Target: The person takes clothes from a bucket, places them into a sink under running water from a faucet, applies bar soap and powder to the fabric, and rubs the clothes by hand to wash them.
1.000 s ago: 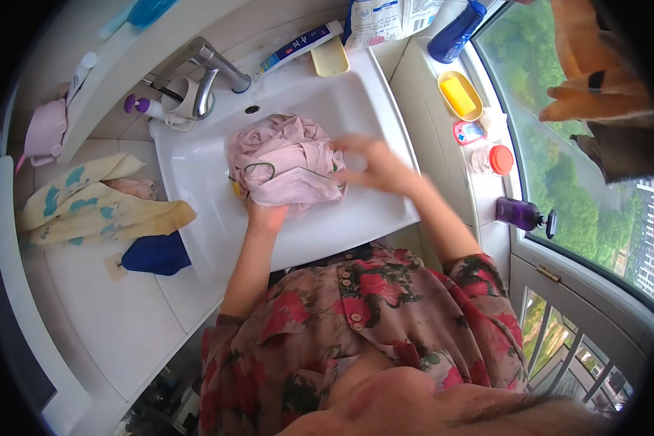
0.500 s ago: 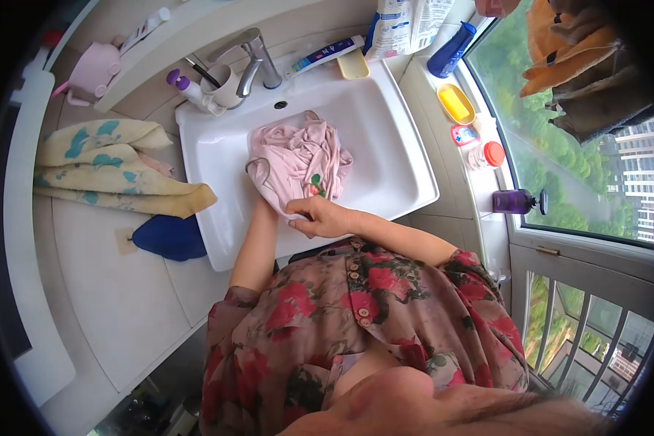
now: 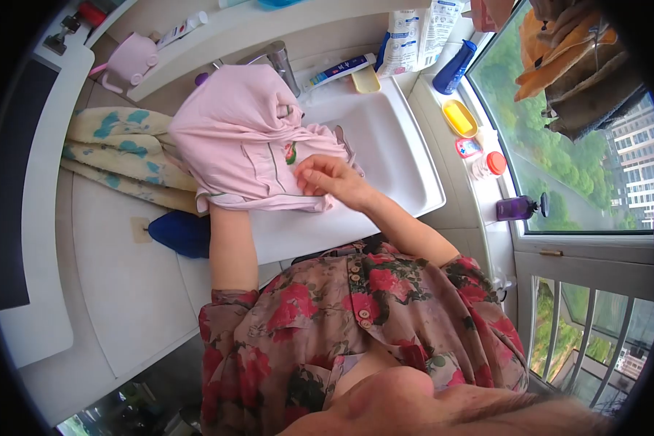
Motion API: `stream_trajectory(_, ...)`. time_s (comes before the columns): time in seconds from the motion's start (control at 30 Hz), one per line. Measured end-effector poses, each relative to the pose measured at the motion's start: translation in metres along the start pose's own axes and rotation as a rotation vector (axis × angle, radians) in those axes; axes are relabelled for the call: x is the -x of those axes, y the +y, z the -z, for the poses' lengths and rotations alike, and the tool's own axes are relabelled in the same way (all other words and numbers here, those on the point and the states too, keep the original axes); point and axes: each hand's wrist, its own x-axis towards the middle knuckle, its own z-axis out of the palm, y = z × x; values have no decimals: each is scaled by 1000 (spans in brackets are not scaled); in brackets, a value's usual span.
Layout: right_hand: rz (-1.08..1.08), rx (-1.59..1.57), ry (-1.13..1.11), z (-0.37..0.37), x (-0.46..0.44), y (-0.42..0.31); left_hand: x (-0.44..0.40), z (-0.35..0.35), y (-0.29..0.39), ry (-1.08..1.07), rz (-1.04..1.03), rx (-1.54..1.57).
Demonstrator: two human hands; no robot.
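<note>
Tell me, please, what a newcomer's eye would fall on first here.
It would probably be the pink garment, draped across the left of the white sink, the left forearm running under it. Next might come the right hand near the red-and-green motif, then the yellow block in a dish on the window ledge.

Pink garment (image 3: 229, 123): pale pink cloth, wrinkled, with thin dark green trim (image 3: 276, 171)
Motif (image 3: 291, 152): small, red and green, near the cloth's right side
Upper part: raised into a smooth, rounded bulge
Right part: bunched in tight folds
Lower edge: hem running roughly sideways
Place: left of centre, upper half of frame, over the white sink (image 3: 385, 131)
</note>
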Motion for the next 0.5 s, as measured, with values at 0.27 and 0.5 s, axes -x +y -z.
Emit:
stream_trajectory(0.27, 372, 514, 273, 29, -17, -29, 24, -5, -22, -159, -267, -1040)
stream_trajectory(0.5, 310, 797, 386, 16, -42, 13, 53, -31, -21, -199, 18, -636)
